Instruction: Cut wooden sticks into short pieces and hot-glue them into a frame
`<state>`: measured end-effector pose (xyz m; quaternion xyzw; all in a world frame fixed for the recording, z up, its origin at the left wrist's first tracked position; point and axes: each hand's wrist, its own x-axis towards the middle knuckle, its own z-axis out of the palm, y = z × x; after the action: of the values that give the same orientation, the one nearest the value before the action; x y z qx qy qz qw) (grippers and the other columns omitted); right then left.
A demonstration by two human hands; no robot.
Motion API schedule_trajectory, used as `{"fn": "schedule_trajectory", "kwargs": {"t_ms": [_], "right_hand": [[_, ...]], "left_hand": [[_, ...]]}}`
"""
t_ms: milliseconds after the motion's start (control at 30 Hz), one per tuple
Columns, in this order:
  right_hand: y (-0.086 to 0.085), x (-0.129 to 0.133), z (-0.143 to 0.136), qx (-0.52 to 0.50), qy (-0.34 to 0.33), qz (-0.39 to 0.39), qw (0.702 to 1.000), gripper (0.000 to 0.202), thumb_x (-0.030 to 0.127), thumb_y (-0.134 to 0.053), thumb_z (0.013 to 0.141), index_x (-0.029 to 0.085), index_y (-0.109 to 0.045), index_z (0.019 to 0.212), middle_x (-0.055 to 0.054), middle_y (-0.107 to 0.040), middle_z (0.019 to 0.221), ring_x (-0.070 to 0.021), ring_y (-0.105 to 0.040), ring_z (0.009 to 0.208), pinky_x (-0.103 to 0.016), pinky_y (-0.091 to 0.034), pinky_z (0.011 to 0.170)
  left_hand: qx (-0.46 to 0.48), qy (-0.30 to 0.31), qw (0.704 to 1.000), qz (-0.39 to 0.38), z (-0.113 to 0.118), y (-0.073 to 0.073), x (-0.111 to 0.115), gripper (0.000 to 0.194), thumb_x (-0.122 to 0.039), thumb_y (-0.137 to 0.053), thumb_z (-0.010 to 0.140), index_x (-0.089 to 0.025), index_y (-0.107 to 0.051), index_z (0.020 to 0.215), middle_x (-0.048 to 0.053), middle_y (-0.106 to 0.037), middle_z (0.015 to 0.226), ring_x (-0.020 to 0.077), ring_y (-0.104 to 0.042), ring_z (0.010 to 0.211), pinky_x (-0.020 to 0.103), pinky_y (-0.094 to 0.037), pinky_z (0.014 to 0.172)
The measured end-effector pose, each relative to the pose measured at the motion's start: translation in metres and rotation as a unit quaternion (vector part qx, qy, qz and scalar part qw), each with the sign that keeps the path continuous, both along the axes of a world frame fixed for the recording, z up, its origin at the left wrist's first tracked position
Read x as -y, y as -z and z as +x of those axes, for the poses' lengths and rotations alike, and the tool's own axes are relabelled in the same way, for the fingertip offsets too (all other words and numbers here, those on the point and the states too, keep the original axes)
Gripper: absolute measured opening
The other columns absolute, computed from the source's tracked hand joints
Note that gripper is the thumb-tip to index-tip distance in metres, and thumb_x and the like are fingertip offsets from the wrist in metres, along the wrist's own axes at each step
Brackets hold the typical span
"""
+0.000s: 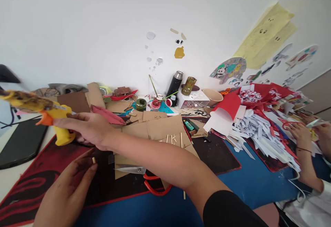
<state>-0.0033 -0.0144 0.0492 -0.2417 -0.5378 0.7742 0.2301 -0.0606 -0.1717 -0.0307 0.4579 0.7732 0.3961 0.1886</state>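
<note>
My right hand [89, 130] reaches across to the left, its fingers closed on a yellow glue gun [63, 135] with an orange trigger. The gun's stained nozzle end points left. Below it, my left hand [68, 185] pinches a short piece of wooden stick [93, 160] between thumb and fingers. Beneath my right forearm lies a sheet of cardboard [134, 130] with short wooden sticks [173, 139] arranged on it. Scissors with red handles [157, 192] rest by its near edge, partly covered by my forearm.
A phone [20, 144] lies at the left. Paint jars [141, 104], a black thermos [175, 83] and a white box [193, 97] stand along the wall. A green box cutter [188, 125] lies beyond the cardboard. At right, another person's hands [300, 132] hold scissors near paper strips [258, 134].
</note>
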Motion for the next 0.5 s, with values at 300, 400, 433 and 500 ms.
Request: {"fn": "schedule_trajectory", "kwargs": {"t_ms": [300, 400, 433, 500], "right_hand": [[-0.023, 0.014, 0.008, -0.135, -0.053, -0.121, 0.982, 0.037, 0.043, -0.097, 0.071, 0.020, -0.069, 0.078, 0.007, -0.053, 0.065, -0.0076, -0.029, 0.052, -0.023, -0.016, 0.040], [-0.026, 0.014, 0.016, -0.141, -0.045, -0.099, 0.984, 0.037, 0.043, -0.097, 0.072, 0.020, -0.068, 0.079, 0.006, -0.054, 0.068, -0.0071, -0.030, 0.052, -0.020, -0.018, 0.040], [-0.026, 0.013, 0.021, -0.142, -0.044, -0.088, 0.985, 0.038, 0.043, -0.097, 0.072, 0.021, -0.067, 0.080, 0.006, -0.052, 0.067, -0.0070, -0.028, 0.051, -0.020, -0.017, 0.039], [-0.027, 0.010, 0.032, -0.134, -0.047, -0.080, 0.987, 0.039, 0.044, -0.097, 0.072, 0.022, -0.066, 0.081, 0.006, -0.052, 0.067, -0.0071, -0.026, 0.048, -0.021, -0.018, 0.038]], "left_hand": [[0.106, 0.111, 0.987, 0.049, 0.020, -0.028, -0.018, 0.048, -0.066, -0.068, 0.081, -0.028, -0.070, 0.110, 0.007, -0.081, 0.114, 0.0341, -0.076, 0.112, 0.043, -0.061, 0.102], [0.088, 0.116, 0.988, 0.048, 0.018, -0.028, -0.023, 0.047, -0.067, -0.067, 0.081, -0.029, -0.072, 0.107, 0.006, -0.082, 0.112, 0.0347, -0.075, 0.113, 0.044, -0.060, 0.105], [0.068, 0.116, 0.990, 0.050, 0.014, -0.028, -0.023, 0.045, -0.067, -0.067, 0.081, -0.029, -0.072, 0.105, 0.006, -0.081, 0.112, 0.0348, -0.075, 0.112, 0.045, -0.059, 0.106], [0.023, 0.115, 0.992, 0.055, 0.005, -0.027, -0.021, 0.042, -0.067, -0.065, 0.081, -0.031, -0.072, 0.101, 0.006, -0.080, 0.116, 0.0347, -0.074, 0.115, 0.045, -0.057, 0.109]]}}
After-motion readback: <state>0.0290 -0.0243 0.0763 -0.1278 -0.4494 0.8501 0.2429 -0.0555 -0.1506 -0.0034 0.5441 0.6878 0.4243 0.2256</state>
